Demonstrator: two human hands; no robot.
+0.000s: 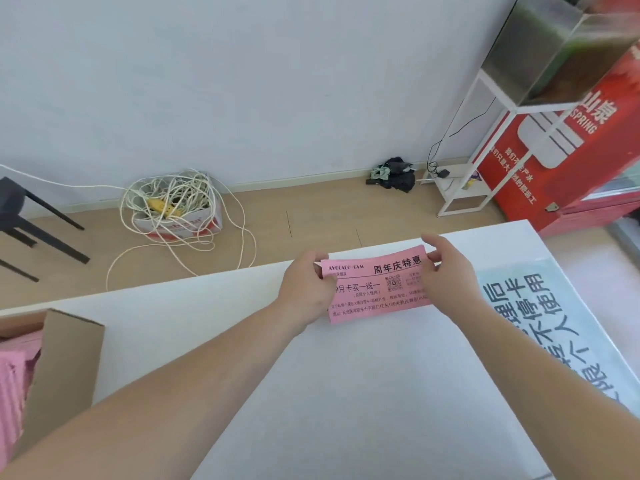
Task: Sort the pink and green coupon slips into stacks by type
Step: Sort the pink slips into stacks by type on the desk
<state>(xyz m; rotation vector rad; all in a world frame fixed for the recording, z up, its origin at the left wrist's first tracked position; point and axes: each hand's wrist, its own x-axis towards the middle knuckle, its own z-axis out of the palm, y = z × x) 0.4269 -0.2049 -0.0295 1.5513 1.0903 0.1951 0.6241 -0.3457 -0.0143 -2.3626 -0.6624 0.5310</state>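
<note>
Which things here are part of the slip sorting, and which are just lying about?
Job: pink slip, held by left hand and right hand; cardboard box with pink stack; white table.
Lying about: rope coil, black stool, dark clothes, red cabinet.

Both forearms were bare and extended forward, converging toward the centre. The left hand (306, 285) pinched one end of a pink slip (374, 289) — thumb on its printed face. The right hand (446, 271) gripped the opposite end, fingers (433, 241) curled over the far edge.
</note>
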